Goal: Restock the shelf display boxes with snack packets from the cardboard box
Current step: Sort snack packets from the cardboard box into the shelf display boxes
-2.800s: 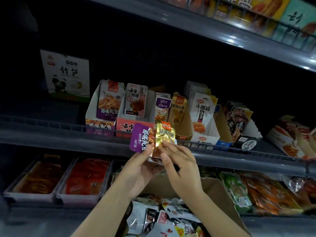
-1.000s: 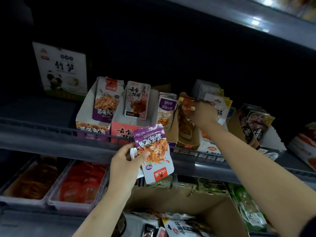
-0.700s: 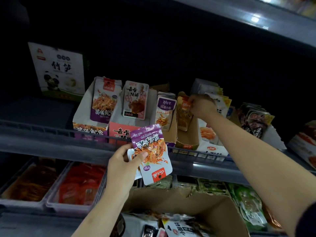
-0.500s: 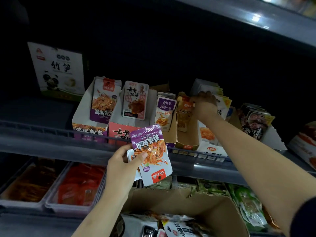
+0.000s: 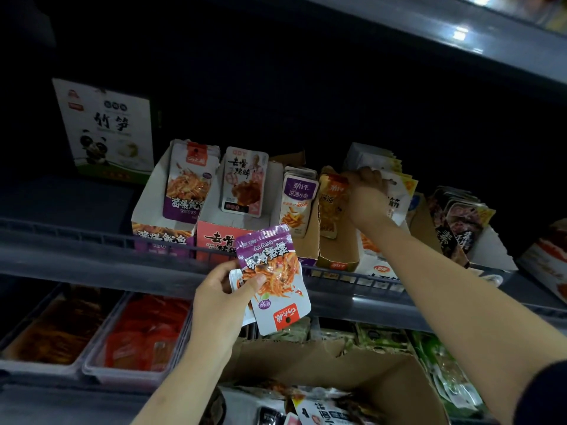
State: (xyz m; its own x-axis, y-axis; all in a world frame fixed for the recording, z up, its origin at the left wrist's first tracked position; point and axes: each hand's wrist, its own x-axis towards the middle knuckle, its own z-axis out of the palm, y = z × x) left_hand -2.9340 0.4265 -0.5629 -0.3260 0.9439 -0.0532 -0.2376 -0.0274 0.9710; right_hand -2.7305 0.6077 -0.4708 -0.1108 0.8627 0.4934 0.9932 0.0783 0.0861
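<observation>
Head view, dim store aisle. Left hand (image 5: 219, 297) grips a purple-topped snack packet (image 5: 274, 279), upside down, with a second smaller packet (image 5: 237, 279) tucked behind it; both are held in front of the shelf rail (image 5: 92, 240). Right hand (image 5: 366, 193) reaches to the orange packet (image 5: 331, 204) standing in the tan display box (image 5: 337, 259), fingers closed on its top edge.

Middle shelf, left to right:
- panda-print carton (image 5: 107, 130) standing at the back, contents unseen.
- purple-front display box (image 5: 159, 237) holding upright purple-and-orange packets (image 5: 190, 182).
- red-front display box (image 5: 217, 240) with one upright packet (image 5: 244, 182) showing a meat picture.
- narrow box with purple-labelled packets (image 5: 297, 204), several deep.
- white box (image 5: 379, 268) behind the right forearm, packets (image 5: 399, 191) stacked upright.
- box of dark packets (image 5: 460, 216) at the right.

Lower shelf: two clear trays (image 5: 92, 368) side by side, one with brownish packs, one with red packs. Green packets (image 5: 441, 366) lie to the right.

Bottom centre: open cardboard box (image 5: 352, 360), flaps up, with loose mixed packets (image 5: 322, 409) inside.
</observation>
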